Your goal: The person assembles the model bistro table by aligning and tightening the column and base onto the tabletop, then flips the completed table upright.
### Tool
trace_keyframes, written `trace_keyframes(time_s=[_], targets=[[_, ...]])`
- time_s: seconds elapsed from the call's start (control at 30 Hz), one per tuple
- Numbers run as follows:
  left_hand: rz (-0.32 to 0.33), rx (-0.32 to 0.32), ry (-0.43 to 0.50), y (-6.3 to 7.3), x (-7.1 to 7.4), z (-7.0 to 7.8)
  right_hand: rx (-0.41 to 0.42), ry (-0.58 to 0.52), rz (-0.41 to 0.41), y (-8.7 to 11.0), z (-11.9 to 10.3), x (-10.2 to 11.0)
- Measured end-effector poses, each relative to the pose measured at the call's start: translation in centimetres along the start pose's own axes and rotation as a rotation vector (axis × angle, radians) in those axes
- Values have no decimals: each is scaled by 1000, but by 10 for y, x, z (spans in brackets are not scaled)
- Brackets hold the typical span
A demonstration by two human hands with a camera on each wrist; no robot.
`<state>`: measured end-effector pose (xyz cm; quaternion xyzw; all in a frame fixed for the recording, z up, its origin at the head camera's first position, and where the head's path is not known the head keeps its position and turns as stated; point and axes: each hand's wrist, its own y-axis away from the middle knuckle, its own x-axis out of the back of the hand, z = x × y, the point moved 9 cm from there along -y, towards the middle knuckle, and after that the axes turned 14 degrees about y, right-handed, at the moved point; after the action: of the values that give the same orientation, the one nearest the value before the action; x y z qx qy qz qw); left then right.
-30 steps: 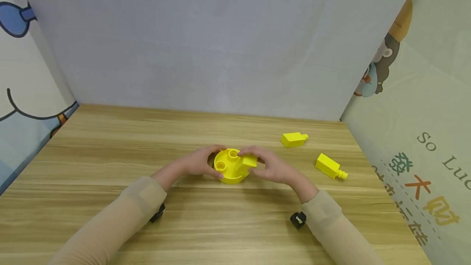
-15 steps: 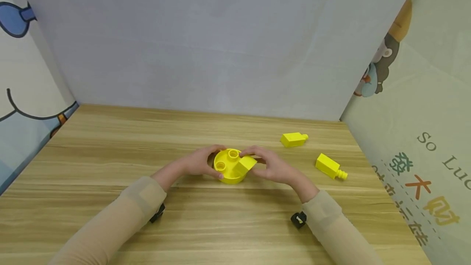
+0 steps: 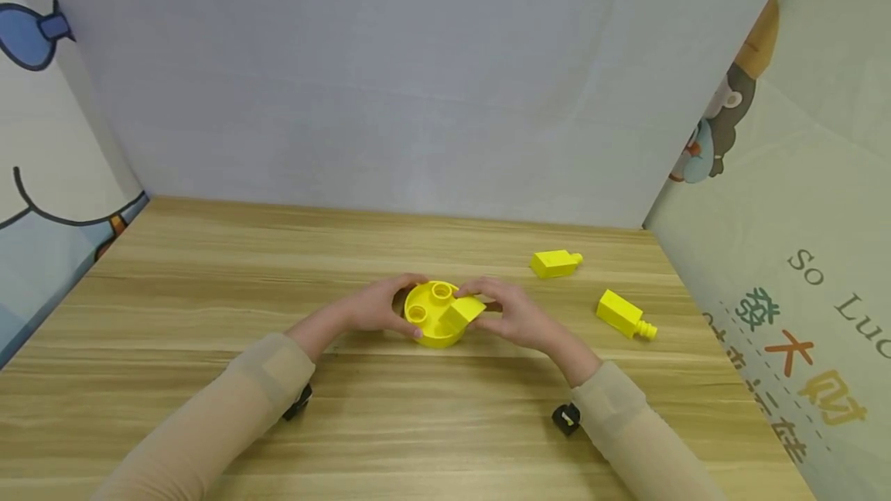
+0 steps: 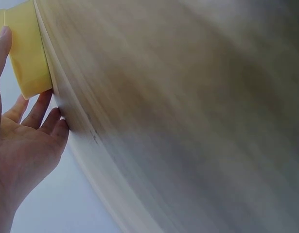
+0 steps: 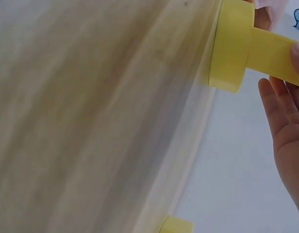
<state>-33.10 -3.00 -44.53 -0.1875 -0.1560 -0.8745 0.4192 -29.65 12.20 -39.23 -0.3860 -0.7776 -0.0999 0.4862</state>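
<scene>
A round yellow base (image 3: 433, 321) with a raised rim and threaded sockets sits on the wooden table. My left hand (image 3: 374, 306) grips its rim from the left, thumb at the near side and fingers at the far side. On the base's right part stands a square yellow post (image 3: 465, 311), its lower end hidden inside the rim. My right hand (image 3: 517, 315) pinches this post between thumb and fingers. In the right wrist view the post (image 5: 272, 52) juts straight out from the base (image 5: 232, 46). The left wrist view shows the base (image 4: 30, 53) flat against the tabletop.
Two more yellow posts with threaded ends lie to the right: one post (image 3: 554, 264) farther back, the other post (image 3: 619, 313) nearer. A pale cloth wall (image 3: 404, 99) rises behind the table (image 3: 390, 424), and printed panels flank it.
The post has turned about its own axis in my right hand, its square top now at a different angle. My right fingers have shifted slightly; the left hand and base stay put.
</scene>
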Motion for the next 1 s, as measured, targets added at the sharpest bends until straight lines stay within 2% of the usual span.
trace_keyframes(time_s=[0.2, 0.3, 0.4, 0.57, 0.67, 0.8, 1.0], targets=[[13, 2, -21, 3, -5, 1, 5, -21, -25, 7, 2, 0], [45, -29, -49, 6, -9, 7, -19, -59, -23, 15, 11, 6], [139, -87, -75, 12, -14, 20, -79, -33, 21, 29, 26, 21], [367, -144, -34, 25, -29, 45, -251, 229, 117, 58, 57, 57], [459, -135, 35, 29, -42, 56, -356, 372, 131, 74, 77, 75], [550, -123, 101, 32, -53, 66, -445, 460, 111, 95, 104, 88], [644, -98, 156, 29, -55, 74, -528, 527, 73, 118, 125, 100]])
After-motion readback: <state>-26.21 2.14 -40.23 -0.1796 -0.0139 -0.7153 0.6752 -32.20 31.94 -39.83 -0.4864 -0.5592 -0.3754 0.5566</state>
